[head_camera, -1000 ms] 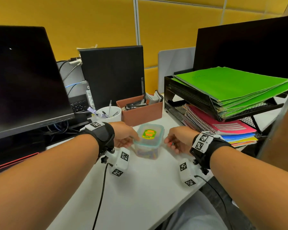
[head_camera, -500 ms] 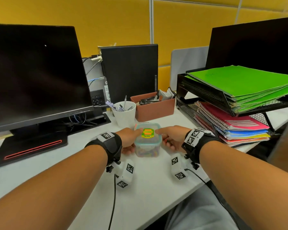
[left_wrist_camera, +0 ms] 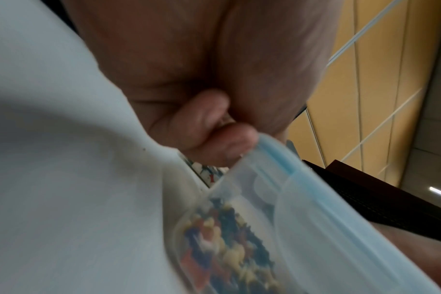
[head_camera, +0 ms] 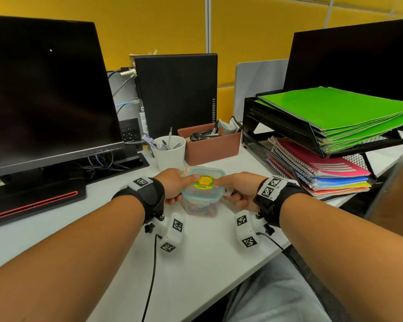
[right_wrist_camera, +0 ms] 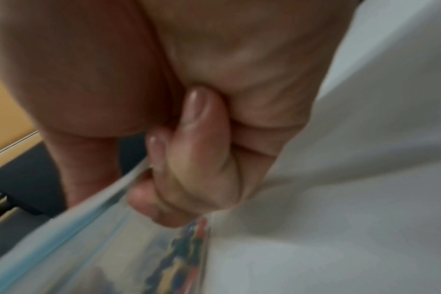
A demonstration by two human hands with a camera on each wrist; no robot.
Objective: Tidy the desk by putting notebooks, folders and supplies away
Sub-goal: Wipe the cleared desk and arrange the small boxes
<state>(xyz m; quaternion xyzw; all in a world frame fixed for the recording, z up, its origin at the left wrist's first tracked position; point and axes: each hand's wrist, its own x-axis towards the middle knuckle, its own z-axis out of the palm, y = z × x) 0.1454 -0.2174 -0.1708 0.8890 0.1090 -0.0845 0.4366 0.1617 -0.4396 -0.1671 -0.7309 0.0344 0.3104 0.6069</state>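
Note:
A small clear plastic box [head_camera: 201, 201] with a blue-rimmed lid and a green-orange sticker stands on the white desk [head_camera: 196, 263], full of small coloured bits. My left hand [head_camera: 175, 185] holds its left side with the thumb laid on the lid. My right hand [head_camera: 239, 189] holds its right side, thumb on the lid too. In the left wrist view curled fingers [left_wrist_camera: 214, 139] meet the box [left_wrist_camera: 277, 228] at its rim. In the right wrist view curled fingers [right_wrist_camera: 189, 169] press the box [right_wrist_camera: 113, 248] under the lid edge.
A white cup of pens [head_camera: 169, 153] and a brown tray with a stapler [head_camera: 209, 145] stand just behind the box. A black two-tier rack [head_camera: 289, 133] at the right holds green folders [head_camera: 340, 115] above spiral notebooks [head_camera: 316, 170]. A monitor [head_camera: 44, 89] stands left.
Both hands have closed in on the box, and the thumbs now lie on its lid. The head view has swung left.

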